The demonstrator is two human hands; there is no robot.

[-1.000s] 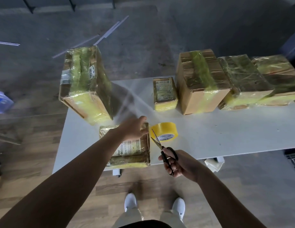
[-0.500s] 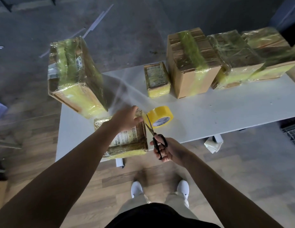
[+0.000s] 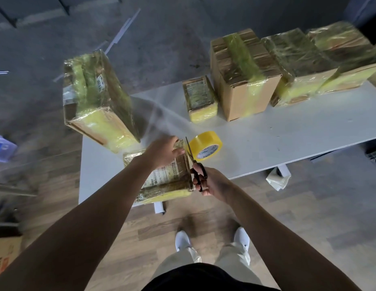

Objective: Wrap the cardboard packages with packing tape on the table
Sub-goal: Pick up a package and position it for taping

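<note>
My right hand (image 3: 212, 182) has closed in on the right edge of the flat package (image 3: 168, 181). The scissors (image 3: 192, 159), spread a second ago, now run nearly closed along that edge.

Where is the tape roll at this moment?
In the head view, the tape roll sits on the table near its front edge, just right of the scissors and of the package under the left hand.
</note>
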